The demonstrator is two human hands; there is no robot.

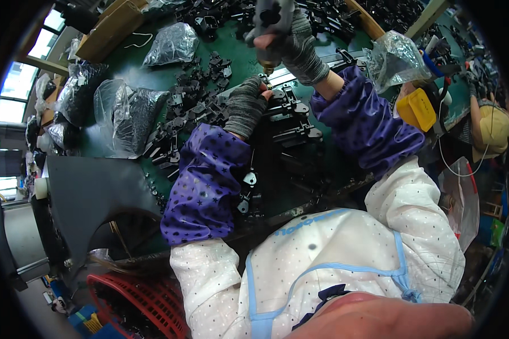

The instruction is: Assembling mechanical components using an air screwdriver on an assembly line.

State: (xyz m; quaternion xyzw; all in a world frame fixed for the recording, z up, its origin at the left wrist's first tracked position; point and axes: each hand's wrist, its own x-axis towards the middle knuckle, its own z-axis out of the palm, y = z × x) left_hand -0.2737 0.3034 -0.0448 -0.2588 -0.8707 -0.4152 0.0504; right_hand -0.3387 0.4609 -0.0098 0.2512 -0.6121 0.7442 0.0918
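In a grey knitted glove with bare fingertips, my right hand (pixel 303 52) grips a grey power driver (pixel 272 18) at the top of the view. The driver's brass-coloured nose (pixel 268 65) points down just above my left fingertips. My left hand (pixel 245 106), gloved the same way, pinches a small black metal part (pixel 268 85) under that nose; the fingers partly hide it. To its right, several long black metal pieces with rounded ends (pixel 293 108) lie side by side. Loose black brackets (pixel 200 107) are heaped left of my left hand.
Plastic bags of black parts (pixel 131 116) and a clear bag (pixel 172 44) stand on the green table (pixel 79 148). A yellow container (pixel 417 109) and another plastic bag (pixel 397 59) are at right. A red basket (pixel 144 299) sits below left. Another person (pixel 489 127) works at far right.
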